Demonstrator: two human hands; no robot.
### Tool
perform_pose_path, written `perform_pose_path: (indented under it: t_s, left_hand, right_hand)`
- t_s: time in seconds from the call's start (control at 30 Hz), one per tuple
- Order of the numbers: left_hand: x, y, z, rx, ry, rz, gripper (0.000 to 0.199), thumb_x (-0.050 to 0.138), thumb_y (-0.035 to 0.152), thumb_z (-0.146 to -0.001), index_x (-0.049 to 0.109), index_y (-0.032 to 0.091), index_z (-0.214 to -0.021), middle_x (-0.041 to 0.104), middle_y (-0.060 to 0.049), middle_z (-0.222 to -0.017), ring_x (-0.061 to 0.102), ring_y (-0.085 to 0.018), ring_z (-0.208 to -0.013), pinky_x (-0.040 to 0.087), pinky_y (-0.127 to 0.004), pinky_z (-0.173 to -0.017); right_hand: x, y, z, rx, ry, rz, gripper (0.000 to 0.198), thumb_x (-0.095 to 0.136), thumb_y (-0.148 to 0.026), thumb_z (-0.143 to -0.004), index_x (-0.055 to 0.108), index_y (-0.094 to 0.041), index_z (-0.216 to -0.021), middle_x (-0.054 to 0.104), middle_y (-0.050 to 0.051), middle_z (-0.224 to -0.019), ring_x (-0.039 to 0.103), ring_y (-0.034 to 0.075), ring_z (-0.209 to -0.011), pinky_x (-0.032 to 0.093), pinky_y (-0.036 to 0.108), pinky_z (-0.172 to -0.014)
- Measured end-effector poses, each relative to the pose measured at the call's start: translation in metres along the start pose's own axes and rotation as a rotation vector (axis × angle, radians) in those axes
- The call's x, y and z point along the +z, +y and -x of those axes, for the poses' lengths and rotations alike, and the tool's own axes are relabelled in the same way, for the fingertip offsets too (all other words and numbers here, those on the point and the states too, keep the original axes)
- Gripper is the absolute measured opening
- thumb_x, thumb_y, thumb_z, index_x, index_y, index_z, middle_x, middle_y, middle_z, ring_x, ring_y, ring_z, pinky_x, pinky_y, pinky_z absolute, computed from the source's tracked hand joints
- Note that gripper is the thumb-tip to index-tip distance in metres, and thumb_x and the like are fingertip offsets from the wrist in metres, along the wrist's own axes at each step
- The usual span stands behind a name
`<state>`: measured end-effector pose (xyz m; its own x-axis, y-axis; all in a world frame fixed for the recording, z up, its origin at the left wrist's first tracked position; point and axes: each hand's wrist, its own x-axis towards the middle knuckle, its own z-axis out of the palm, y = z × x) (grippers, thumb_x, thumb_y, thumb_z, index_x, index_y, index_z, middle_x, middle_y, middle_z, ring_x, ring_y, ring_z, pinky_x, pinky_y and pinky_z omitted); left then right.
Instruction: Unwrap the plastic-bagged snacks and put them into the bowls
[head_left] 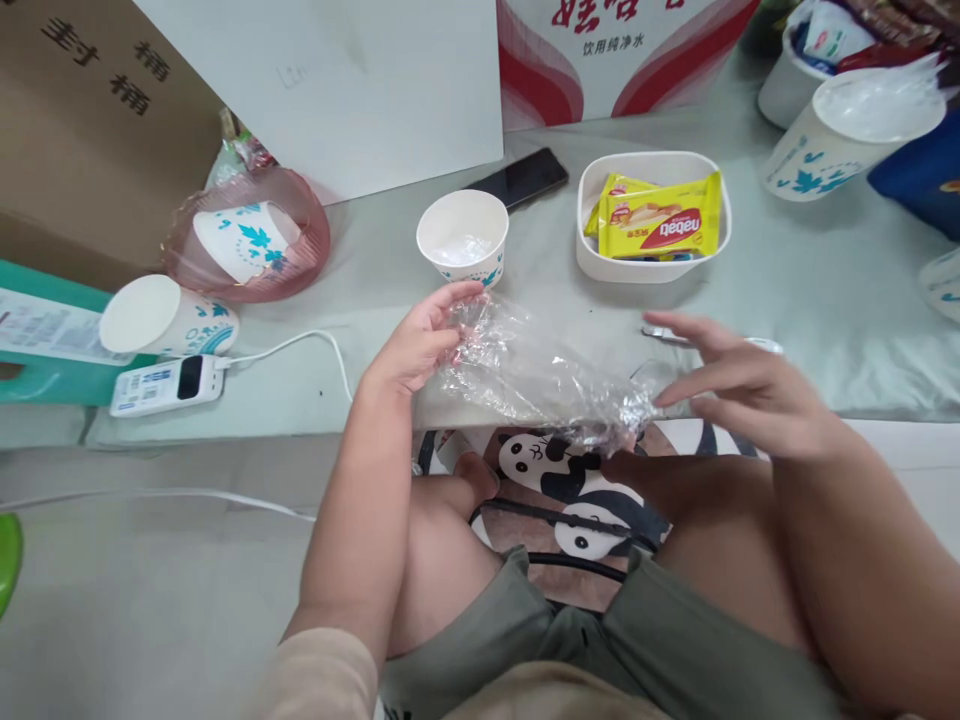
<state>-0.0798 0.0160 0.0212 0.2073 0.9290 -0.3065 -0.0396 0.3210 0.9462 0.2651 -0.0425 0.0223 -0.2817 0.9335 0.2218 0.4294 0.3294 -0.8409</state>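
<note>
My left hand (429, 340) is closed in a pinch on the left end of a crumpled clear plastic bag (536, 370). The bag stretches to the right over the front edge of the cloth-covered surface. Beside its bunched right end, my right hand (750, 385) has its fingers spread apart, with fingertips close to the plastic. Whether they touch it I cannot make out. A slim shiny metal item (666, 334) lies partly hidden behind the right hand. Just beyond my left fingertips stands a paper cup (463, 235) with clear plastic inside.
A white tub (652, 268) holds yellow wafer packets (660, 220). Behind the cup lies a phone (532, 178). At left are a pink bowl (307, 265) with a cup in it, a tipped cup (191, 322) and a white power bank (166, 388) with a cable. A plastic-lined cup (806, 165) stands right.
</note>
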Motion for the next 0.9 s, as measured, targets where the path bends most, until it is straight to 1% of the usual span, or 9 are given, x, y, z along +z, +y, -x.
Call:
perform_pose_path:
  t_s: [0.07,0.13,0.2,0.27,0.37,0.5,0.63,0.77,0.9]
  left_hand:
    - [0.003,0.0,0.003,-0.005,-0.09,0.001,0.063,0.059,0.004,-0.055,0.073,0.026,-0.113,0.066,-0.007,-0.13,0.059,-0.009,-0.063,0.033,-0.018,-0.04]
    - [0.012,0.001,0.005,-0.019,-0.224,-0.017,0.066,0.06,0.004,-0.054,0.073,0.026,-0.115,0.068,-0.008,-0.128,0.06,-0.011,-0.064,0.034,-0.019,-0.041]
    - [0.022,0.003,0.008,-0.039,-0.354,-0.054,0.068,0.064,0.005,-0.056,0.071,0.026,-0.12,0.069,-0.009,-0.126,0.063,-0.012,-0.065,0.038,-0.02,-0.043]
    - [0.03,0.004,0.009,-0.04,-0.42,-0.091,0.067,0.071,0.007,-0.06,0.069,0.026,-0.124,0.07,-0.01,-0.124,0.064,-0.012,-0.066,0.042,-0.022,-0.047]
    - [0.031,0.004,0.008,0.022,-0.354,-0.116,0.066,0.08,0.013,-0.064,0.066,0.026,-0.127,0.072,-0.008,-0.116,0.064,-0.011,-0.068,0.048,-0.022,-0.055]
    - [0.012,-0.001,0.003,0.085,-0.147,-0.135,0.06,0.085,0.02,-0.065,0.067,0.022,-0.122,0.073,-0.007,-0.1,0.068,-0.014,-0.074,0.05,-0.023,-0.06]
    - [0.003,-0.006,-0.003,0.169,0.037,-0.108,0.04,0.083,0.027,-0.07,0.069,0.02,-0.107,0.073,-0.005,-0.095,0.07,-0.015,-0.081,0.053,-0.024,-0.067]
    - [0.021,-0.008,-0.003,0.095,-0.08,-0.082,0.046,0.089,0.033,-0.065,0.069,0.018,-0.104,0.074,-0.008,-0.105,0.071,-0.017,-0.091,0.056,-0.027,-0.076]
    - [0.04,-0.007,-0.001,-0.082,-0.228,-0.139,0.042,0.091,0.033,-0.062,0.071,0.013,-0.094,0.075,-0.008,-0.081,0.069,-0.016,-0.074,0.054,-0.027,-0.067]
  right_hand:
    - [0.011,-0.006,-0.005,0.02,0.122,-0.188,0.012,0.069,-0.039,-0.082,0.076,-0.03,-0.082,0.069,0.005,-0.126,0.064,0.027,-0.121,0.05,0.048,-0.108]
    - [0.033,-0.009,-0.015,0.092,0.138,-0.374,0.022,0.07,-0.041,-0.083,0.071,-0.031,-0.103,0.069,0.005,-0.124,0.066,0.025,-0.116,0.053,0.047,-0.102]
    - [0.059,-0.013,-0.026,0.227,-0.039,-0.472,0.045,0.078,-0.041,-0.075,0.065,-0.029,-0.116,0.071,0.007,-0.117,0.071,0.023,-0.1,0.06,0.041,-0.085]
    - [0.08,-0.017,-0.035,0.348,-0.261,-0.449,0.039,0.076,-0.041,-0.076,0.066,-0.023,-0.11,0.072,0.003,-0.086,0.068,0.018,-0.071,0.056,0.031,-0.061]
    - [0.093,-0.023,-0.04,0.412,-0.337,-0.306,0.023,0.065,-0.042,-0.084,0.068,-0.019,-0.082,0.057,-0.003,-0.055,0.05,0.012,-0.048,0.038,0.025,-0.046]
    - [0.083,-0.022,-0.037,0.368,-0.14,-0.179,0.023,0.064,-0.041,-0.083,0.065,-0.019,-0.074,0.059,-0.001,-0.061,0.05,0.012,-0.055,0.039,0.026,-0.053]
    - [0.073,-0.017,-0.034,0.425,-0.021,-0.188,0.023,0.065,-0.041,-0.082,0.063,-0.02,-0.074,0.057,-0.002,-0.06,0.047,0.011,-0.052,0.037,0.026,-0.052]
    - [0.071,-0.016,-0.033,0.441,0.024,-0.223,0.022,0.066,-0.04,-0.083,0.063,-0.02,-0.077,0.055,-0.003,-0.058,0.043,0.009,-0.047,0.034,0.026,-0.048]
    - [0.07,-0.016,-0.031,0.406,0.031,-0.224,0.021,0.066,-0.039,-0.083,0.064,-0.019,-0.077,0.056,-0.003,-0.058,0.043,0.009,-0.049,0.034,0.025,-0.049]
